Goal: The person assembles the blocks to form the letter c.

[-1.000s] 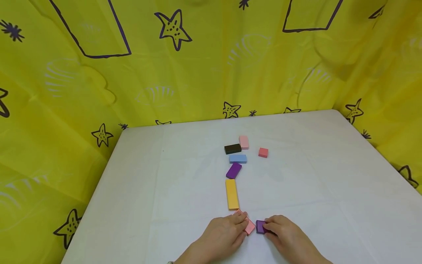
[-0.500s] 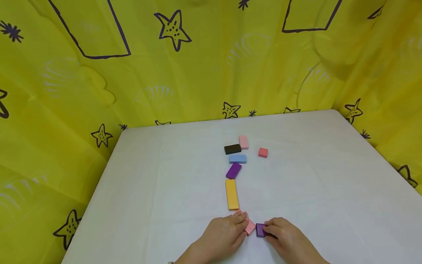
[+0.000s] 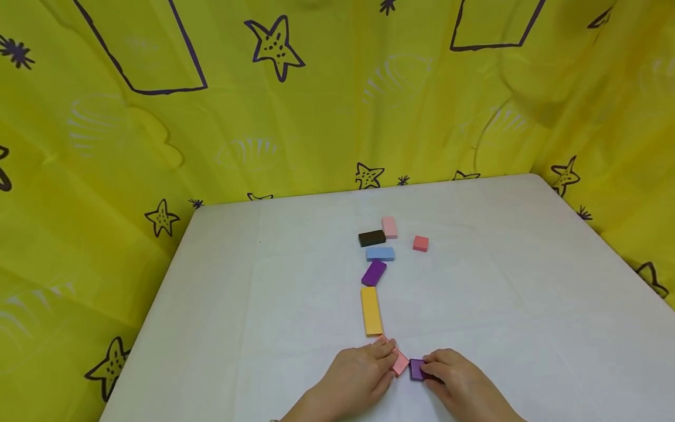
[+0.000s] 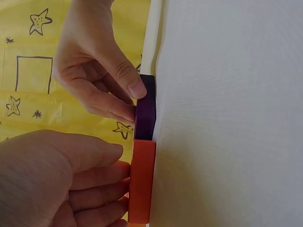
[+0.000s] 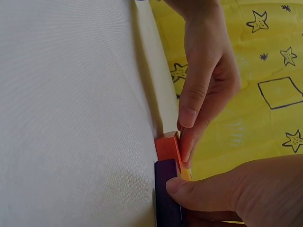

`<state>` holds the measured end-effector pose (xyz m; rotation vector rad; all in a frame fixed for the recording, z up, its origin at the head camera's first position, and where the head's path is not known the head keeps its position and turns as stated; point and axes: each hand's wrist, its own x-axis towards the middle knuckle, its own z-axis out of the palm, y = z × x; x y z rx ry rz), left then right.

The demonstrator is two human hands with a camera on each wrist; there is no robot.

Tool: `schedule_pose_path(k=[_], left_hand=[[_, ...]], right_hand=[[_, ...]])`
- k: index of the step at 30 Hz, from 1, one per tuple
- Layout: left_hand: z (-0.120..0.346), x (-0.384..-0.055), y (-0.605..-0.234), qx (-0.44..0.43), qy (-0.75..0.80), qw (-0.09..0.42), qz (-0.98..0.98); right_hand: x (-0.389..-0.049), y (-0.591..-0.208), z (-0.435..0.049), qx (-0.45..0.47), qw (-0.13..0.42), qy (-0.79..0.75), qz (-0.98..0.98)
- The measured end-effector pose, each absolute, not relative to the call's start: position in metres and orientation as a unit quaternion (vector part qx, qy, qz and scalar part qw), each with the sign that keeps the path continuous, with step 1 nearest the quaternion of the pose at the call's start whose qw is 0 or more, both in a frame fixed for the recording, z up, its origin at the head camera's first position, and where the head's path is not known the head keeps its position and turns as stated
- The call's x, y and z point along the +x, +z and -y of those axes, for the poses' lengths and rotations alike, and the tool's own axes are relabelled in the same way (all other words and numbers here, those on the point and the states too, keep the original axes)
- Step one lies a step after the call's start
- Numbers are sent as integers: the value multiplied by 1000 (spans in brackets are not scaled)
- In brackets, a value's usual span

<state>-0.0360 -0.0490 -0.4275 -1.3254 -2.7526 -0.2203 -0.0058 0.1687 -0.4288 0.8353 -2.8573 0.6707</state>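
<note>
My left hand rests its fingertips on a pink block lying flat on the table. In the left wrist view this block looks orange, and the left thumb stays off it. Between thumb and fingers, my right hand holds a purple block, whose left end is right at the pink block's lower corner. Part of the purple block is hidden under the right fingers. The right wrist view shows the right thumb pressed on the purple block's side.
Beyond the left hand, a yellow block, another purple block, a blue block, a black block and a light pink block form a line. A small red block lies apart. A yellow curtain hangs behind the white table.
My right hand has slid the purple block slightly toward the near edge, alongside the pink block's corner. The left hand and the other blocks have stayed in place.
</note>
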Motion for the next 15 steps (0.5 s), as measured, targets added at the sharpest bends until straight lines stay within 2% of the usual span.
schedule_pose_path(k=[4, 11, 15], left_hand=[[49, -36, -426, -432, -74, 36, 898], [49, -35, -424, -431, -70, 40, 898], [49, -35, -425, -432, -69, 48, 898]], right_hand=[[-5, -431, -170, 280, 62, 223, 932], [-5, -435, -170, 306, 128, 229, 915], [-4, -434, -170, 296, 99, 228, 922]])
